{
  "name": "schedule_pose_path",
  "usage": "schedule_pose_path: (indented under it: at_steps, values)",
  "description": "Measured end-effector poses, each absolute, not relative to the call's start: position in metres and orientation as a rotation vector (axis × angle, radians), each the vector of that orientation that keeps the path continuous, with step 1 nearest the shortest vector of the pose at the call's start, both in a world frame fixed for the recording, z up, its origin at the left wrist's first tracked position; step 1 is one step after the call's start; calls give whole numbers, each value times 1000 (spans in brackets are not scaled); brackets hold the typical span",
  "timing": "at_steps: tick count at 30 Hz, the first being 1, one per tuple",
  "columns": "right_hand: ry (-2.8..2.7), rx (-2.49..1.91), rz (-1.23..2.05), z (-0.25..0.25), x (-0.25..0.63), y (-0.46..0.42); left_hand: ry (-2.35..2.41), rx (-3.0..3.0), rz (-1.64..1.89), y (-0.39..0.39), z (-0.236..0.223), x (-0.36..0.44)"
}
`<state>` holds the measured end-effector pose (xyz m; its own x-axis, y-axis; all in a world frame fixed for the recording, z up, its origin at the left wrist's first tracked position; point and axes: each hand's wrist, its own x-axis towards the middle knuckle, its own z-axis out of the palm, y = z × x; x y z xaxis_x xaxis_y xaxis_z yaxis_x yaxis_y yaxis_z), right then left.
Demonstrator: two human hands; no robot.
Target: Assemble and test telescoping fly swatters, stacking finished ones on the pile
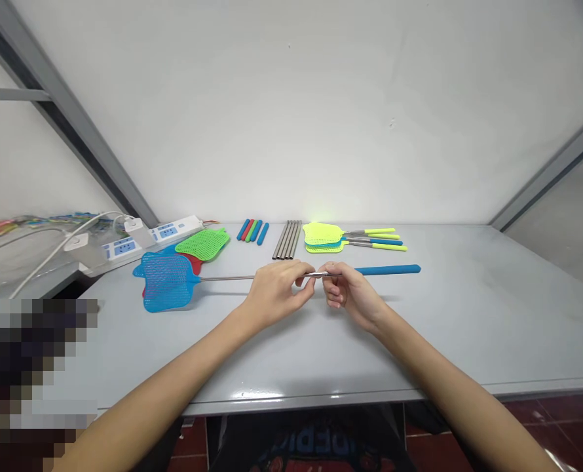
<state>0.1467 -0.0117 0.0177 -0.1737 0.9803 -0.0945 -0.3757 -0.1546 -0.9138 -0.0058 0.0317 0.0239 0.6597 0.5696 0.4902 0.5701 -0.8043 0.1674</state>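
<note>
So there's a blue fly swatter (166,282) lying across the tabletop (473,314), its steel rod (232,278) running sideways in front of the person, with the mesh head at one end and a blue foam grip (387,269) at the other. Both hands are on the rod, close together near the middle. The left hand (274,293) has its fingers (301,278) curled around the metal, and the right hand (350,295) is pinching it just short of the grip, fingers (331,278) bunched in tight. Holding it that close looks like a way to keep such a long, thin piece steady.

The swatter head sits partly over a red swatter (196,264), with a green swatter (203,244) just behind. Farther back, everything is grouped by kind: a row of short coloured grips (253,231), a bundle of bare steel rods (286,239), and a stack of yellow swatters (323,234) with yellow and blue handles. Nothing's in a bin; it all lies loose, like a parts layout. Two power strips (144,242) sit at the back left corner.
</note>
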Motion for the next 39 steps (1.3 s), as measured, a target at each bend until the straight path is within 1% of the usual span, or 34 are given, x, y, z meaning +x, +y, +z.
schedule_pose_path:
  at_steps: [10, 22, 33, 39]
  values:
    - [-960, -903, 1624, 18, 146, -12, -990, -2826, -836, 33, 22, -6]
    - [-795, -807, 1652, 22, 146, -13, -891, -2727, -824, 31, 24, -7]
    - [-847, -823, 1626, 21, 146, -13, -862, -2661, -798, 34, 24, -10]
    - [-828, -755, 1664, 23, 146, -14, -819, -2642, -827, 33, 23, -9]
